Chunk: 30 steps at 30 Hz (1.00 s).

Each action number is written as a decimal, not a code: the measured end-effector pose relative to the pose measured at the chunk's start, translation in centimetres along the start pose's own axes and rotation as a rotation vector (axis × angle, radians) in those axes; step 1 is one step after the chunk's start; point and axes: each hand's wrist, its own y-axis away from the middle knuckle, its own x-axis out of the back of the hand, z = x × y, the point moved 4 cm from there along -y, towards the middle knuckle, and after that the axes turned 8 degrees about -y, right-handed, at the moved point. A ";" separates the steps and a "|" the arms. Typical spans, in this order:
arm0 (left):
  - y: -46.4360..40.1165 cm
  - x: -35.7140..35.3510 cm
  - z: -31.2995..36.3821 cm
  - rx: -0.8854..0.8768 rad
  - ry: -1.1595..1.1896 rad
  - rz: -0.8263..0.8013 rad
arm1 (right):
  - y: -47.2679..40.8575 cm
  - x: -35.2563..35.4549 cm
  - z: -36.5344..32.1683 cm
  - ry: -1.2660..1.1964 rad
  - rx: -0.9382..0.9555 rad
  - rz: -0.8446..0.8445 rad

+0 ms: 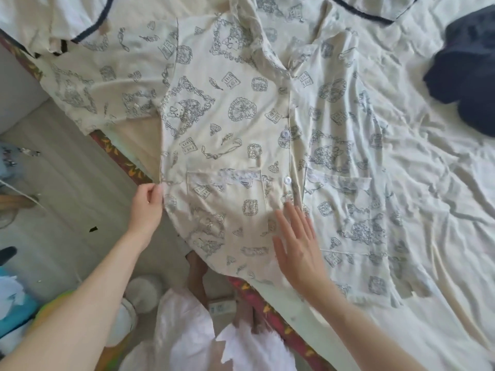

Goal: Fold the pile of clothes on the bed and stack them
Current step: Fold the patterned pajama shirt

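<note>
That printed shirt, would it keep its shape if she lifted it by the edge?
Probably not. The shirt looks thin and limp: it wrinkles and droops over the bed edge where the left hand pinches it. Likely light.

Pale tiled floor (67,167), rumpled cream bedsheet (428,183), soft daylight

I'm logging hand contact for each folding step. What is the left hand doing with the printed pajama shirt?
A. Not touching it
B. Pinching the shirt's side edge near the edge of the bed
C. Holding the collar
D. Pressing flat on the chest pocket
B: the left hand pinches the side edge of the printed pajama shirt, while the right hand lies open and flat on the front.
</note>
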 end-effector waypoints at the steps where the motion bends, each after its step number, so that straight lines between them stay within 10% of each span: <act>1: 0.6 -0.8 -0.6 0.049 0.022 -0.069 | 0.8 0.0 0.5 -0.001 0.000 -0.006; 8: 6.4 -4.9 -5.7 0.138 -0.040 -0.261 | 6.2 -0.9 2.3 0.012 -0.005 -0.026; 17: 10.1 -0.4 -9.3 0.102 -0.105 0.134 | 10.1 -1.0 4.7 0.052 -0.139 -0.047; 26: 10.8 -2.4 -8.7 0.197 -0.263 0.042 | 11.2 0.8 6.6 0.108 -0.179 0.028; 30: 14.2 -5.4 -4.2 -0.060 -0.387 0.048 | 11.4 1.7 7.9 0.094 -0.250 0.042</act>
